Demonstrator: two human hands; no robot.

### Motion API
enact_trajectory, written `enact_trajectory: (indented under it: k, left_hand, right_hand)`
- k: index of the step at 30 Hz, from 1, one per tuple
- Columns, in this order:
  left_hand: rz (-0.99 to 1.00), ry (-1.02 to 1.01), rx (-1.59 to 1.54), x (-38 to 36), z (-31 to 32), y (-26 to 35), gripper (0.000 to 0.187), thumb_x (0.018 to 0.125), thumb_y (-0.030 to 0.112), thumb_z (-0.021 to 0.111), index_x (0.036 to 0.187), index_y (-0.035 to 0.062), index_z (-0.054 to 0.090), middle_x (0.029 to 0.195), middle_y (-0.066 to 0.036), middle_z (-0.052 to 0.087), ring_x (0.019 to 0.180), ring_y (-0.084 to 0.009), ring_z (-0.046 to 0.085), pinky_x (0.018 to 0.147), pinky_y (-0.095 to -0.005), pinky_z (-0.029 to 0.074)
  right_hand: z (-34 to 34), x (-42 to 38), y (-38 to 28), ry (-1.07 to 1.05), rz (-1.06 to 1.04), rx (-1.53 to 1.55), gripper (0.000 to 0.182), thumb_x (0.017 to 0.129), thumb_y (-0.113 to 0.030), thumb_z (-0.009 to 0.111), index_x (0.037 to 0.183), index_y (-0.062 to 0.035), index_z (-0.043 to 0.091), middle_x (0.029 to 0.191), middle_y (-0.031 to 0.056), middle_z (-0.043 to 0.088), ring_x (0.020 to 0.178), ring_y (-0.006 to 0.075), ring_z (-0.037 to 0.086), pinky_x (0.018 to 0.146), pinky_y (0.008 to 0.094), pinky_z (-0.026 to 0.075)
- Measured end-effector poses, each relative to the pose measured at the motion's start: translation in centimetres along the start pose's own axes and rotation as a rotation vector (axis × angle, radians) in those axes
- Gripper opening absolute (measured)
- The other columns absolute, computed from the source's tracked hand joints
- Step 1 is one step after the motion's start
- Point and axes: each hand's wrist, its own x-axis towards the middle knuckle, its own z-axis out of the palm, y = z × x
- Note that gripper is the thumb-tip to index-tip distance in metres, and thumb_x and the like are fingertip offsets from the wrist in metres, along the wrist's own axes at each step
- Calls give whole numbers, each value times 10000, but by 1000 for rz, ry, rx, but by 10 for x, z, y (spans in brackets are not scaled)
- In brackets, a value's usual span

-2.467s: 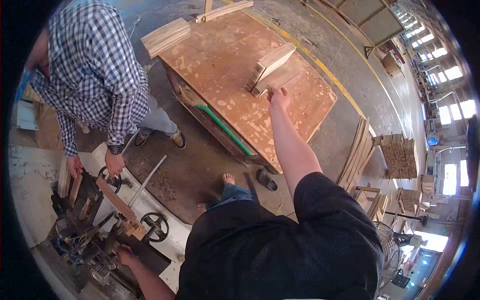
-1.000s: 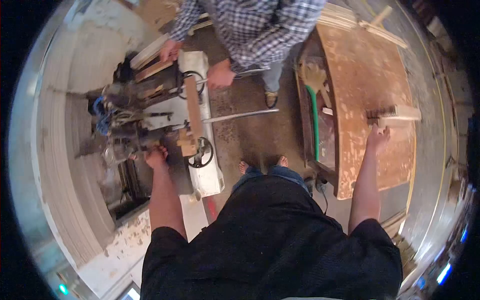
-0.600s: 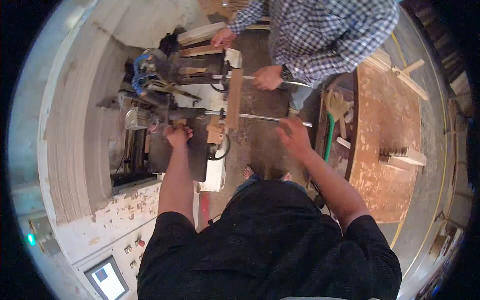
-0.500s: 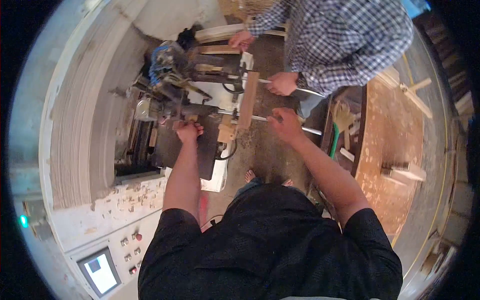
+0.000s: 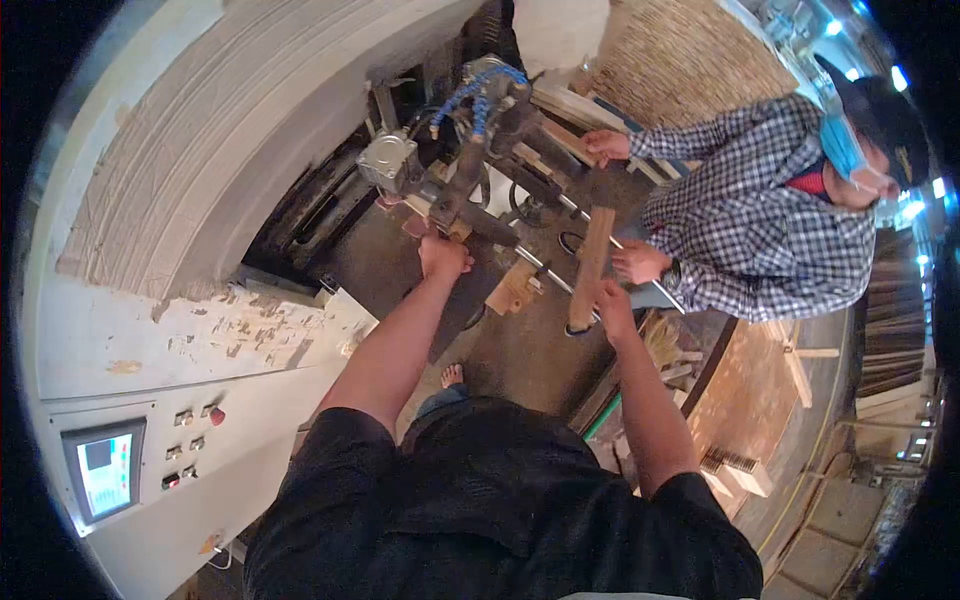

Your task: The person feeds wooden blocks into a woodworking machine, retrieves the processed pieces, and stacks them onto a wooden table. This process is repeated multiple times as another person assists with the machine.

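My left hand (image 5: 445, 258) is closed at the near side of the machine, its fingers curled at the end of a wooden piece (image 5: 461, 229) under the clamp parts. The hand hides most of that piece. Over to the right, my right hand (image 5: 615, 308) grips the lower end of a flat wooden board (image 5: 594, 262), which stands tilted across two metal rods (image 5: 548, 268). A co-worker's hand (image 5: 642, 262) is beside the board, near the rods. The co-worker's other hand (image 5: 606, 147) touches another wooden strip (image 5: 566, 137) at the machine's far side.
A motor housing (image 5: 388, 160) and blue coiled hoses (image 5: 490, 85) sit above the machine. A wooden block (image 5: 515, 287) is fixed near the rods. The control panel screen (image 5: 105, 470) is at lower left. Finger-jointed wood pieces (image 5: 740, 470) lie on a worktable (image 5: 750, 400) at right.
My right hand has gone from open beside the rods to gripping the board's lower end. My left hand stays at the machine. The camera has turned, bringing more of the co-worker into view.
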Motion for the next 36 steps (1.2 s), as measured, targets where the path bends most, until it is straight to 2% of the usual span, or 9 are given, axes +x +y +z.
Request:
enact_trajectory:
  k: [3,5,8,11,15,21,27,29,36]
  left_hand:
    - [8,-107,-52,9,-1,-9,675,943,45,494,1544,115,193,656,-125,640,482,-206,637,391,-339,532]
    - [137,-41,-7,-11,-1,3,295,952,89,516,1210,-15,416,637,-147,617,480,-247,640,375,-366,531]
    - [117,-21,81,-28,-2,26,351,942,85,529,1252,-25,404,655,-148,627,489,-236,646,381,-353,534]
    - [92,8,106,-25,0,21,368,938,87,534,1260,-23,396,668,-137,631,487,-225,644,387,-345,536]
    - [112,-74,156,-17,-6,16,525,935,112,503,1419,-4,337,693,-164,668,503,-229,668,420,-348,558]
    - [94,-15,93,-15,-1,10,291,934,86,544,1197,9,448,658,-130,621,473,-242,629,382,-368,517]
    - [95,1,26,-15,-2,10,222,923,95,554,1115,12,479,656,-131,620,485,-245,636,376,-368,515]
    - [55,-17,78,-16,-4,12,481,934,58,522,1393,87,382,652,-113,606,485,-218,633,379,-351,511]
    - [47,-48,22,-22,-5,16,396,925,48,538,1312,73,459,695,-132,630,498,-231,641,393,-356,520]
  right_hand:
    - [-19,-32,4,30,-116,-264,110,884,-151,591,841,-50,583,779,-3,541,736,121,499,681,283,417]
    - [-25,-56,-4,35,-191,-476,175,842,-188,572,873,-16,581,845,161,612,778,313,601,741,389,475]
    - [-20,-63,11,64,-628,-478,178,855,-204,562,888,-28,564,878,199,611,803,397,600,744,433,480]
    - [-7,-73,-19,34,-348,-771,190,867,-229,560,902,-43,548,885,232,598,849,465,580,726,485,475]
    - [-4,-75,-21,37,-326,-824,208,877,-254,565,925,-53,546,904,245,592,878,474,580,707,521,465]
    - [-13,-74,-15,58,-295,-725,223,884,-278,563,954,-67,567,910,228,593,876,467,587,726,525,480]
    - [-30,-70,-19,-223,-350,-636,309,857,-277,586,1065,-50,565,982,239,585,940,452,588,758,502,480]
    - [-32,-67,-20,-231,-327,-634,281,849,-278,603,1002,-46,561,944,236,584,896,461,589,741,503,476]
    - [-40,-64,4,-225,-339,-553,242,865,-251,614,929,-31,538,785,208,579,748,423,585,669,472,466]
